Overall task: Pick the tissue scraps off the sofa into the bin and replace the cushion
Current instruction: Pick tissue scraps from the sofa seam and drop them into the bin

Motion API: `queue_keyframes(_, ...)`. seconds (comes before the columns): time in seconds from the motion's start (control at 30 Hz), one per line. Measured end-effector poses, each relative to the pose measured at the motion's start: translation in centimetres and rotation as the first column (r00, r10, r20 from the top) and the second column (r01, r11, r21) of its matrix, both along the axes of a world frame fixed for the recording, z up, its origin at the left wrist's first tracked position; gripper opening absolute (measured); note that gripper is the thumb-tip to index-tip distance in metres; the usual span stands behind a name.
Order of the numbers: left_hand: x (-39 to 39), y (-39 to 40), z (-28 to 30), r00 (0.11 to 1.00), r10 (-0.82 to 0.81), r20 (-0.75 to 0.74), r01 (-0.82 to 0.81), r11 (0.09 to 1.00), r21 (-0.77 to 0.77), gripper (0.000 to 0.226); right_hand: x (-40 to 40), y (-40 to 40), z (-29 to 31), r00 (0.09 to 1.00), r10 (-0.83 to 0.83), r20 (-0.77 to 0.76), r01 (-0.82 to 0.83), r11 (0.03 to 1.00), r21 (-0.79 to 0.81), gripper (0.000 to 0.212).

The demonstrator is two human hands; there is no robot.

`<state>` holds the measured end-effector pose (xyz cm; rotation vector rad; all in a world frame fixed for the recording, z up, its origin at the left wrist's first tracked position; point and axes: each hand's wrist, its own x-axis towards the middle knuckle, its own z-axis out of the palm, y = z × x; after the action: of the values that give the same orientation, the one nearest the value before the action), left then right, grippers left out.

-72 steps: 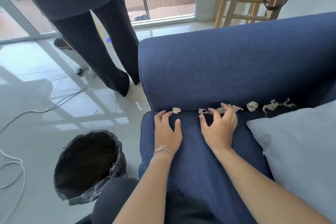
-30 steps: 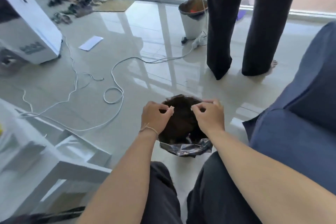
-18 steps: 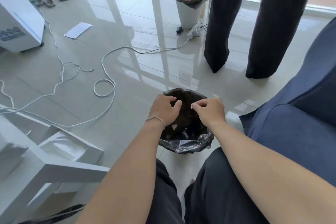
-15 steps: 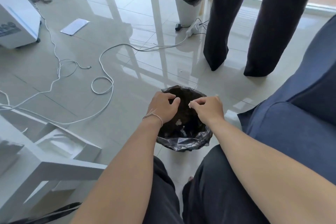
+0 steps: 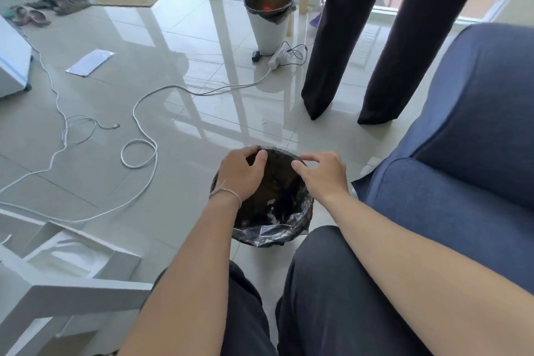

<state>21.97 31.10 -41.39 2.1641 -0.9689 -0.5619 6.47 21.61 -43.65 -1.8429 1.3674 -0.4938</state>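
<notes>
The black-lined bin (image 5: pixel 268 228) is standing on the tiled floor (image 5: pixel 179 46) just beside the blue sofa (image 5: pixel 462 153). The left hand (image 5: pixel 241 172) and right hand (image 5: pixel 325 175) are hovering over its mouth, fingers loosely spread, gripping nothing. Pale scraps are lying inside, too small to identify.

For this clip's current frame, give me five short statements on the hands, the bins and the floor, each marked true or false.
1. Both hands are above the black-lined bin. True.
2. The left hand wears a thin string band at the wrist. True.
3. The right hand is resting on the blue fabric sofa. False: it is over the bin's opening, apart from the sofa.
4. The white bin with a dark liner lies tipped on its side. False: it stands upright near the glass door.
5. The white cable on the tiled floor is stretched out dead straight. False: it curves and forms a loop left of the black-lined bin.
</notes>
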Motion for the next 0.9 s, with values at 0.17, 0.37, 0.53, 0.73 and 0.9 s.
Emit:
queue_keyframes(0.17, -6.0, -1.1, 2.9, 0.993, -0.025, -0.111, -0.001, 0.975, -0.222, 0.041, -8.6, -2.0, 2.4, 0.991, -0.018, 0.133, 0.044, 0.979, -0.199, 0.02)
queue_keyframes(0.37, -19.3, -6.2, 5.5, 0.932, -0.32, -0.173, 0.26, 0.918, -0.299, 0.03, -25.8, -5.0, 2.4, 0.871, -0.473, 0.129, 0.478, 0.76, -0.441, 0.02)
queue_keyframes(0.53, -31.0, -9.7, 5.6, 0.821, -0.486, -0.299, 0.362, 0.849, -0.385, 0.024, -38.9, -6.1, -0.6, 0.682, -0.73, -0.051, 0.57, 0.573, -0.589, 0.025)
queue_keyframes(0.73, -39.8, -12.7, 1.8, 0.781, -0.547, -0.302, 0.484, 0.835, -0.263, 0.029, -41.3, -7.1, -3.0, 0.506, -0.858, -0.089, 0.727, 0.479, -0.492, 0.051)
queue_keyframes(0.9, -43.4, -15.1, -0.2, 0.855, -0.494, -0.158, 0.456, 0.861, -0.227, 0.021, -41.9, -7.9, -4.1, 0.481, -0.875, -0.049, 0.764, 0.446, -0.467, 0.052)
